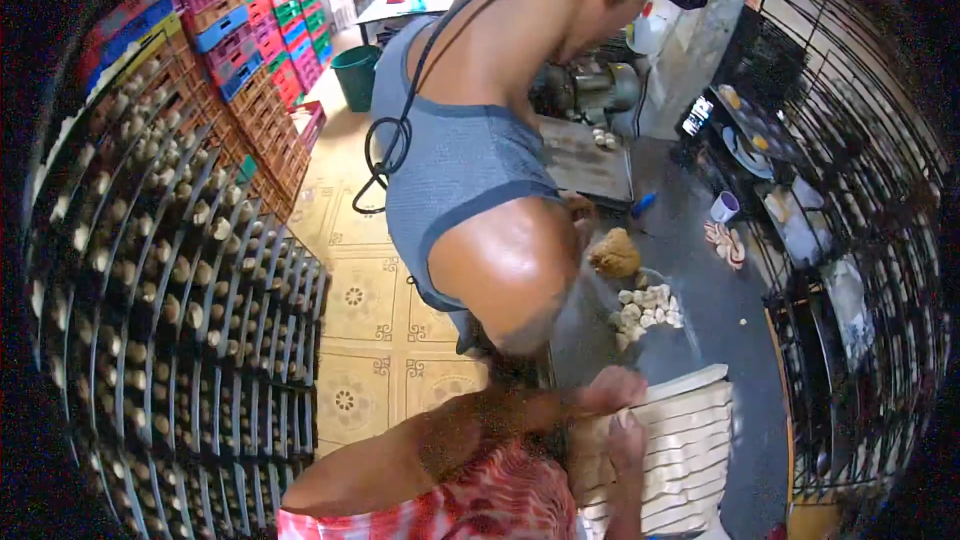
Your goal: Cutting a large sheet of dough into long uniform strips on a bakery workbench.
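Long pale dough strips (686, 457) lie side by side on the dark worktop in front of me. My left hand (615, 388) is at the far left end of the strips, its fingers curled. Just below it, my right hand (627, 435) is over the strips' left part, fingertips bent around a small pale bit that may be dough. What either hand grips is too blurred to tell. Beyond the strips sit a cluster of small cut dough pieces (651, 307) and a brown lump (615, 253).
A co-worker in a grey sleeveless top (465, 150) leans over the worktop beside me. A rack of dough balls (195, 292) stands left, with stacked crates (277, 7) behind. At right are a wire rack (885, 255), a purple-lined cup (724, 206) and a metal tray (585, 157) farther back.
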Available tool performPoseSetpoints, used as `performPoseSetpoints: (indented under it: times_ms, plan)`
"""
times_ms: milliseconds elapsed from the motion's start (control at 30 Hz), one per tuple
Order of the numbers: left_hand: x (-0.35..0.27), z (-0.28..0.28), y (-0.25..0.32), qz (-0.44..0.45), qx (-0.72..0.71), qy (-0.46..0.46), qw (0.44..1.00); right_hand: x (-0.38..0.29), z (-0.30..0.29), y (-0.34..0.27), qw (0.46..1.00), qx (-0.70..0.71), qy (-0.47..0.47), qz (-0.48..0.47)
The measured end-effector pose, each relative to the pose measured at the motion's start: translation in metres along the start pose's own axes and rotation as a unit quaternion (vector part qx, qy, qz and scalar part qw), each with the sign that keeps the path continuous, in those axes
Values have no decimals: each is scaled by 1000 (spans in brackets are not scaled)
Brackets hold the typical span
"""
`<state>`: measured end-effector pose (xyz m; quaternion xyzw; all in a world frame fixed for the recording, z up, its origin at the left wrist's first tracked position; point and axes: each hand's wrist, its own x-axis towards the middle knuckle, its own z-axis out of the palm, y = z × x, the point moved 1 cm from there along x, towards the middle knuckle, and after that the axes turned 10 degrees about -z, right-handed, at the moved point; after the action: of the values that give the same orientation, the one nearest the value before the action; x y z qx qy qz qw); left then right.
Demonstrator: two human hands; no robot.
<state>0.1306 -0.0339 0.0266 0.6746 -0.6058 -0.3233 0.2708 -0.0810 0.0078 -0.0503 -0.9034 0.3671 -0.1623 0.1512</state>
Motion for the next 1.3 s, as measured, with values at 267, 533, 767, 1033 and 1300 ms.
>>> performPoseSetpoints:
  times_ms: [267,533,767,1033,1300]
  plan:
    - [-4,-48,18,143,-70,162,974,47,-84,-92,944,203,136,221]
    - [3,157,-143,290,-178,-138,930,61,-81,-153,991,100,31,88]
    - [44,167,-122,374,-382,-168,828,39,-63,-115,977,65,-137,148]
    - [20,79,-59,143,-210,296,921,-31,-62,-47,985,64,-124,-98]
    - [-62,116,-55,104,-142,266,948,-20,-49,-60,986,61,39,-147]
